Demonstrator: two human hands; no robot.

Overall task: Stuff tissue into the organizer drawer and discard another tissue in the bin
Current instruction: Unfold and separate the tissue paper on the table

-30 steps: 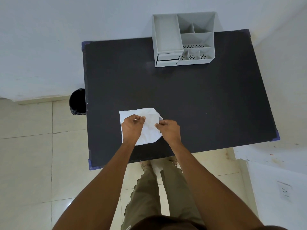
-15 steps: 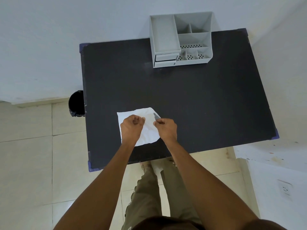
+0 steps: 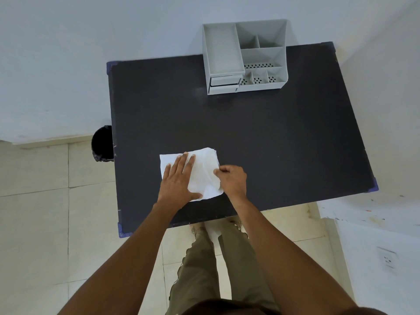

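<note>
The left hand (image 3: 178, 180) lies flat on the white tissue (image 3: 204, 173), its fingers (image 3: 185, 161) stretched out and slightly spread, palm pressing the left part of the sheet against the desk (image 3: 272, 144). The right hand (image 3: 233, 180) is curled at the tissue's right edge, its fingers (image 3: 219, 171) pinched narrowly on the paper there. The tissue is spread out near the front edge of the desk, left of centre, a little wrinkled; whether it is one sheet or more cannot be told. The desk has a dark, matt top with blue corner caps. At its far edge, well apart from the hands, stands a grey organizer (image 3: 245, 57) with several open compartments on top, some with perforated floors, and two small drawers (image 3: 223, 84) stacked at its front left, both pushed in or nearly so. A black bin (image 3: 102, 143) stands on the floor just beside the desk's left edge, partly hidden by it. The floor is pale tile, the walls are plain white, and a wall socket (image 3: 387, 259) shows at the lower right. The person's legs in olive trousers stand below the desk's front edge.
</note>
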